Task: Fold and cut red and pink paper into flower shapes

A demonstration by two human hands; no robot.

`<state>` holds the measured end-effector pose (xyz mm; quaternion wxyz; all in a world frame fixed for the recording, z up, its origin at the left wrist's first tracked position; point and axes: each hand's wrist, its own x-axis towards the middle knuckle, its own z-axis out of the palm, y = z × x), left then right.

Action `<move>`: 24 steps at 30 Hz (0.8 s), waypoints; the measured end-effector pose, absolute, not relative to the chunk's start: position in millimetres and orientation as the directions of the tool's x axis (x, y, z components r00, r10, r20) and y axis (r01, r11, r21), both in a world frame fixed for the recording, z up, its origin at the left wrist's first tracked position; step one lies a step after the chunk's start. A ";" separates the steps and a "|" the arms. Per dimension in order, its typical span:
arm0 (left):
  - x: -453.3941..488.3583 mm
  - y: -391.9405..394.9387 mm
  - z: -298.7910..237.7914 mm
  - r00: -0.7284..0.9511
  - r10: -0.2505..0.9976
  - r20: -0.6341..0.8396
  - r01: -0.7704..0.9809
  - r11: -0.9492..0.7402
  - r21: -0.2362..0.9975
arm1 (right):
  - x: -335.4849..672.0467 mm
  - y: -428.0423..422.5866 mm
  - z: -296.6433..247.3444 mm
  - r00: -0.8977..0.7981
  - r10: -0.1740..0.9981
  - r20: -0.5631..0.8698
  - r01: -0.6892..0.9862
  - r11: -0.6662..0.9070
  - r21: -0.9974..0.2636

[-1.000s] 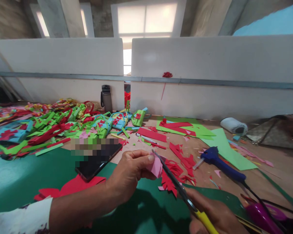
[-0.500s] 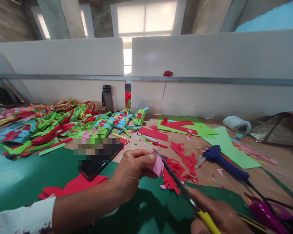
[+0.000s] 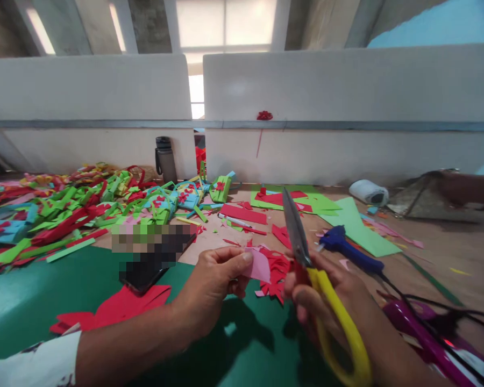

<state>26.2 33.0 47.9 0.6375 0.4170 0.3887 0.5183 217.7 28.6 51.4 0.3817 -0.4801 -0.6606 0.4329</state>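
Note:
Between thumb and fingers, my left hand pinches a small pink paper piece over the green mat. My right hand grips a pair of scissors with yellow handles, just right of the paper. The blades point up and away and look closed, apart from the pink piece. Behind the pink piece lie red paper cut-outs. A larger red paper shape rests on the mat beyond my left forearm, by a dark phone.
Green, red and blue paper crafts are heaped at the left. A blue glue gun lies right, near light green sheets. A purple tool with black cords is at lower right. A dark bottle stands by the white partition.
The scissors have come away from the pink paper and swung upright in my right hand, blades closing. The pink piece now looks flatter and more spread out. The view has shifted slightly right.

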 end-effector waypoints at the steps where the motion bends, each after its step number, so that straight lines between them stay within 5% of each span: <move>1: 27.3 30.5 47.1 0.175 0.982 -0.077 -0.317 0.130 0.939 | 214.1 28.7 56.8 -0.234 0.970 0.065 0.251 0.125 -0.960; 7: 32.6 19.4 40.1 0.208 0.966 -0.152 -0.238 0.201 0.950 | 192.5 24.7 63.8 -0.195 0.981 -0.012 0.096 0.007 -0.995; 24: 30.5 18.5 42.5 0.298 0.942 -0.151 -0.089 0.185 0.979 | 200.1 22.3 47.1 -0.357 0.928 0.106 0.090 0.147 -0.985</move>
